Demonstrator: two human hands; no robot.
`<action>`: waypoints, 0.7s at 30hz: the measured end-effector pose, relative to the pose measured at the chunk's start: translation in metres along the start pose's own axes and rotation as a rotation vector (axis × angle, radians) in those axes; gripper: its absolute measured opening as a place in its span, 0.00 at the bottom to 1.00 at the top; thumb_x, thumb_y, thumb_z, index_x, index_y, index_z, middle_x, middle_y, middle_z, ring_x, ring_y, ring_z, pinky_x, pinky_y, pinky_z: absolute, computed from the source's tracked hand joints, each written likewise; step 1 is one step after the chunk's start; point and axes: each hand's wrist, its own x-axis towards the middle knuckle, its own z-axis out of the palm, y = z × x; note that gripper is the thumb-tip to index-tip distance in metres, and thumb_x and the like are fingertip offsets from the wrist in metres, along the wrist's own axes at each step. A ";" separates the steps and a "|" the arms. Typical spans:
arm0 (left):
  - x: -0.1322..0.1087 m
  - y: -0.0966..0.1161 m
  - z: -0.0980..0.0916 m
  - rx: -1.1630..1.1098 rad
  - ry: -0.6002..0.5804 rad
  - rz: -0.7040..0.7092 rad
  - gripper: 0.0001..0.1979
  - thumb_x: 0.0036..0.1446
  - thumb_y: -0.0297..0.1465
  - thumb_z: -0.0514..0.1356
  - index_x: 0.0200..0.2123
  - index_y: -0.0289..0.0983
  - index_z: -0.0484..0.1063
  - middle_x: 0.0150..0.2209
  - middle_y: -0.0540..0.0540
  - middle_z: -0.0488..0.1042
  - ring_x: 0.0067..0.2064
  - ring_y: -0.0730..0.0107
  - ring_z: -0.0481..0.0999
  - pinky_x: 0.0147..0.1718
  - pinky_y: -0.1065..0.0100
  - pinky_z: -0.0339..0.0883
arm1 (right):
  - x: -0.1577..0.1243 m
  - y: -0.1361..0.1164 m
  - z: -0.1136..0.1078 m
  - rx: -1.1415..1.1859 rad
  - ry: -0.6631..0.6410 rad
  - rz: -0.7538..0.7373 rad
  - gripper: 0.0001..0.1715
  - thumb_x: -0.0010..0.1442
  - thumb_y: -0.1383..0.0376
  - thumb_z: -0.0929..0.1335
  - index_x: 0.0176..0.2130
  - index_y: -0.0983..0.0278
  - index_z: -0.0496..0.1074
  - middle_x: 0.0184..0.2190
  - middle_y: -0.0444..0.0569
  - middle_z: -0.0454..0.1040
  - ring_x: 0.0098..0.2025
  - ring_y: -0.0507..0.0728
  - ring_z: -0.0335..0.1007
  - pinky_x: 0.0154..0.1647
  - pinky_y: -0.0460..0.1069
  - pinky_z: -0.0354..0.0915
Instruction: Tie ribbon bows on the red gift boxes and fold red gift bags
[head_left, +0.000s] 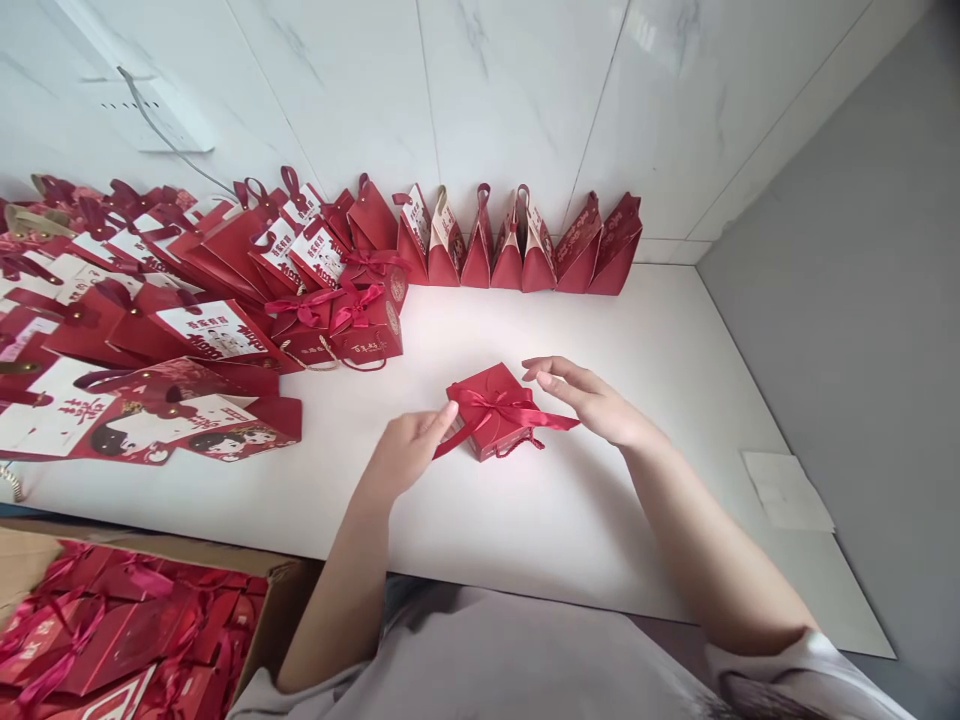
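Observation:
A small red gift box (489,381) with a satin ribbon bow (496,404) on top sits on the white table in front of me. A twisted red cord handle (523,445) shows at its near side. My left hand (409,445) is at the box's left edge, its thumb against the side beside a ribbon tail and its other fingers mostly hidden. Just off the right corner, my right hand (589,400) hovers with fingers stretched and apart, holding nothing. The right ribbon tail (559,421) points out beneath it.
Red and white gift bags (214,330) crowd the table's left side. Several more bags (480,250) stand in a row along the tiled wall. Two bow-tied boxes (367,325) are near them. A cardboard carton (281,600) of red boxes is at lower left; white paper (787,490) lies right.

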 end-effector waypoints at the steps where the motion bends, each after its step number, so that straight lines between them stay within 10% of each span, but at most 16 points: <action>1: -0.003 -0.006 0.005 -0.091 -0.099 -0.016 0.28 0.62 0.53 0.49 0.27 0.37 0.76 0.30 0.46 0.77 0.32 0.65 0.72 0.31 0.66 0.60 | 0.004 0.002 0.003 0.026 -0.037 -0.003 0.21 0.61 0.45 0.66 0.41 0.58 0.73 0.61 0.49 0.65 0.61 0.63 0.62 0.63 0.61 0.54; 5: -0.004 -0.021 0.022 -0.432 -0.290 0.015 0.23 0.61 0.49 0.54 0.27 0.36 0.76 0.29 0.45 0.76 0.31 0.69 0.70 0.29 0.68 0.58 | 0.013 0.009 0.009 0.132 -0.195 -0.060 0.20 0.56 0.47 0.71 0.32 0.61 0.75 0.66 0.51 0.59 0.59 0.66 0.67 0.58 0.60 0.62; 10: 0.000 -0.023 0.025 -0.523 -0.191 0.143 0.18 0.60 0.43 0.58 0.26 0.36 0.74 0.30 0.45 0.76 0.34 0.68 0.71 0.33 0.67 0.62 | 0.020 0.009 0.007 0.141 -0.229 -0.084 0.22 0.58 0.47 0.70 0.29 0.61 0.78 0.61 0.52 0.66 0.69 0.65 0.51 0.65 0.59 0.54; 21: 0.006 -0.035 0.023 -0.649 -0.214 0.120 0.18 0.60 0.41 0.60 0.23 0.35 0.68 0.37 0.45 0.79 0.42 0.64 0.77 0.47 0.62 0.68 | 0.030 0.018 0.005 0.107 -0.187 -0.145 0.26 0.59 0.47 0.69 0.22 0.62 0.69 0.65 0.49 0.60 0.69 0.63 0.49 0.63 0.57 0.54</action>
